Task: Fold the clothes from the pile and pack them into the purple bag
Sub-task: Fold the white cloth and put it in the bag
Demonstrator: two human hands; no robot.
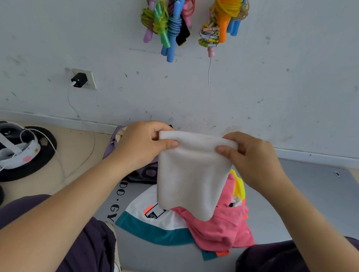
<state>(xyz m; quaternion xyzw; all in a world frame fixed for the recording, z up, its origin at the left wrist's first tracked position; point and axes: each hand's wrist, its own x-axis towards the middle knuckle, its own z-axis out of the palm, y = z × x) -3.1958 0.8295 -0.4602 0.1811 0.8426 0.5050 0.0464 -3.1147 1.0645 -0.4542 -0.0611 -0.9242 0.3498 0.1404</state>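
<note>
Clothes (188, 225) lie in a loose pile on a grey mat (312, 197) between the person's knees, while one piece, a white cloth (192, 174), is held up in the air above them. The left hand (143, 143) pinches the cloth's upper left corner, thumb in front and fingers curled behind the top edge; the right hand (252, 157) pinches the upper right corner in the same way. Both hands are clamped on the cloth, and its top edge runs nearly level and taut between them. Below the grip the cloth hangs free, narrowing slightly, and its lower edge covers part of the pile. In the pile, a pink garment (220, 228) lies crumpled on the right, partly over a white garment with a teal band (155, 229) that spreads out flat to the left. A bit of yellow fabric (240, 184) shows behind the pink one, just beside the hanging cloth. The purple bag (117, 139) sits on the floor at the far end of the mat, close to the wall, mostly hidden behind the left hand and the cloth, so whether it is open cannot be told. On the floor to the left lies a headset (6, 144) with white straps and a cable. Bundled skipping ropes (169, 20) in many colours hang on the wall above, and a black charger (79, 80) is plugged into a wall socket.
</note>
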